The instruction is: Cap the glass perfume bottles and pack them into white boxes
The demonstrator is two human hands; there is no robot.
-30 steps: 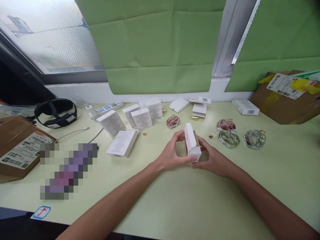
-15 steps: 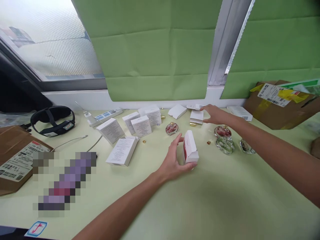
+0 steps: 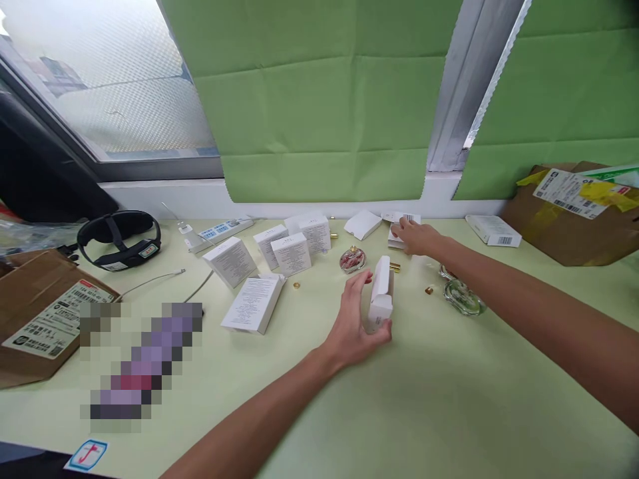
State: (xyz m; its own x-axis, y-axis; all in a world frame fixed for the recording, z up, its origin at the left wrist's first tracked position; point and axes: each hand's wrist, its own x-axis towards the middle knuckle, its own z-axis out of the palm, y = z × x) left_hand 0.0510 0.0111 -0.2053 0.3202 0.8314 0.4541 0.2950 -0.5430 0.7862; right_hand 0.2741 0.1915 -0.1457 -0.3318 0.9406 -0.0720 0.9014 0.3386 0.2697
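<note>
My left hand (image 3: 357,319) is wrapped round a small white carton (image 3: 380,301) that stands on the pale green table (image 3: 424,399), its top flap open. My right hand (image 3: 417,237) reaches to the back of the table and rests with fingers spread on a stack of flat white cartons (image 3: 399,229) near the window sill. A small gold cap (image 3: 394,267) lies between the two hands. A round glass perfume bottle with red inside (image 3: 352,259) sits just left of the held carton.
Several white boxes (image 3: 279,253) stand at centre left, one lying flat (image 3: 254,304). A clear glass bottle (image 3: 463,296) lies under my right forearm. Cardboard boxes sit at far left (image 3: 40,313) and far right (image 3: 574,213). A black headband (image 3: 118,234) and power strip (image 3: 219,231) are at left.
My right hand let go of the carton and reached to the stacked cartons at the back. My left hand kept the carton and turned it slightly.
</note>
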